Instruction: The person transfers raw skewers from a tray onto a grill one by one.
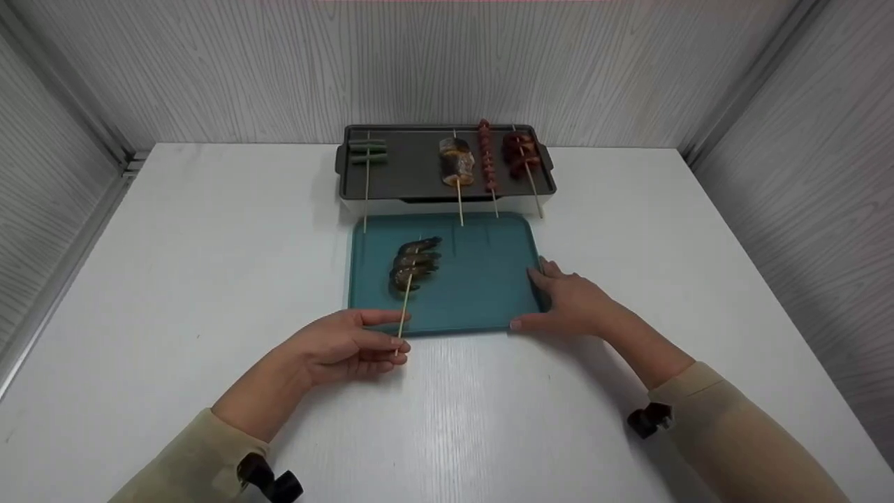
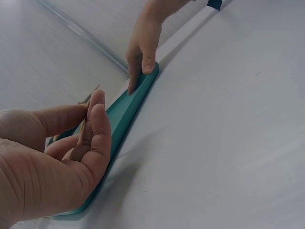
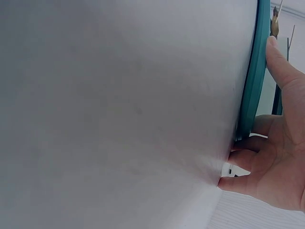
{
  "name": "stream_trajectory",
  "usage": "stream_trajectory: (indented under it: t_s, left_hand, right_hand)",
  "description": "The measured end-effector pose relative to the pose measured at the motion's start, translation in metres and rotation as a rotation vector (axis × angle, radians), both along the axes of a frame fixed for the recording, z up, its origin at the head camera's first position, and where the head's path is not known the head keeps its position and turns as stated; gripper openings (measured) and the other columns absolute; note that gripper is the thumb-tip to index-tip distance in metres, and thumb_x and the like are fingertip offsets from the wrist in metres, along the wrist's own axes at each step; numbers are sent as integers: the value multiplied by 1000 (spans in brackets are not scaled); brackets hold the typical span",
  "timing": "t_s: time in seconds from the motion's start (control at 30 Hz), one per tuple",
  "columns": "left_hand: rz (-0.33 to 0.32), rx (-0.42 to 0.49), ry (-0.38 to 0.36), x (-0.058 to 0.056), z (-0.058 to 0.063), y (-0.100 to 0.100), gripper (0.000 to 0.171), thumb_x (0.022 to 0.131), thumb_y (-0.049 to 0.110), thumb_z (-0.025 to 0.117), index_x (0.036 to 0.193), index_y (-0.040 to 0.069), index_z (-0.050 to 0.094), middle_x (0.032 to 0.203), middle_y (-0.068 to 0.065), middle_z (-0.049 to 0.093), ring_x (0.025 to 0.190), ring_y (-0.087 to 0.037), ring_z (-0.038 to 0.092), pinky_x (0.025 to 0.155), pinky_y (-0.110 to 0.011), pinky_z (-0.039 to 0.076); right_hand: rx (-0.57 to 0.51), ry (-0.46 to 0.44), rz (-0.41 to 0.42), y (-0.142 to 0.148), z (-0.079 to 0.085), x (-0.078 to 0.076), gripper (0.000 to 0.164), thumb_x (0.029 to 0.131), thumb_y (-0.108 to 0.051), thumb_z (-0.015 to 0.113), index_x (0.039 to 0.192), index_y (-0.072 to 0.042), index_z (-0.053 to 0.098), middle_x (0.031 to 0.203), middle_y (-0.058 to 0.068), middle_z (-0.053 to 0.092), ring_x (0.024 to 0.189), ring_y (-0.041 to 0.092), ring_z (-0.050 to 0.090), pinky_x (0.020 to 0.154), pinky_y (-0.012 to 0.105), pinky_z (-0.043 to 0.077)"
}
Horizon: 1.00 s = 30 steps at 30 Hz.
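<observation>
My left hand [image 1: 353, 347] pinches the lower end of a wooden stick between thumb and fingers. On that shrimp skewer [image 1: 415, 264] sit several dark grey-brown shrimp, overlapping the left part of a teal tray [image 1: 475, 297] in the head view. In the left wrist view the left hand [image 2: 71, 152] hides most of the skewer. My right hand [image 1: 569, 304] holds the tray by its right near corner, thumb at the front rim and fingers along the right side. From the right wrist, the teal rim [image 3: 255, 81] shows between thumb and fingers [image 3: 243, 160].
Behind the tray stands a black grill plate [image 1: 412, 175] on a white base. It bears a green vegetable skewer [image 1: 368, 151], a skewer of browned chunks [image 1: 457, 164], a thin red beaded skewer [image 1: 487, 157] and a dark red skewer [image 1: 522, 155]. Grey wood-grain walls [image 1: 433, 63] enclose the white table [image 1: 230, 230].
</observation>
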<state>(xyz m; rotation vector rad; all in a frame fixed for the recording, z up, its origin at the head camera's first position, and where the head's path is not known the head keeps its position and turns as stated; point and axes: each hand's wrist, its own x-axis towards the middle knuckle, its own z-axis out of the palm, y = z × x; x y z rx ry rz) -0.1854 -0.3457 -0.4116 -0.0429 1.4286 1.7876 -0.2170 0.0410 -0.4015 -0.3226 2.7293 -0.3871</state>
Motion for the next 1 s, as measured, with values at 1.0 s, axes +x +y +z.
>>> stream_trajectory:
  t_s: [1.0]
  left_hand:
    - [-30,4,50,3,6,-5,70,99,-1,70,163,2,40,103,-11,79,88,-16,78,80,-28,61]
  right_hand:
    - [-4,12,-2,2,-3,0,119,85,-78,70,168,-5,25,175,21,11,157,45,23,127,60,21]
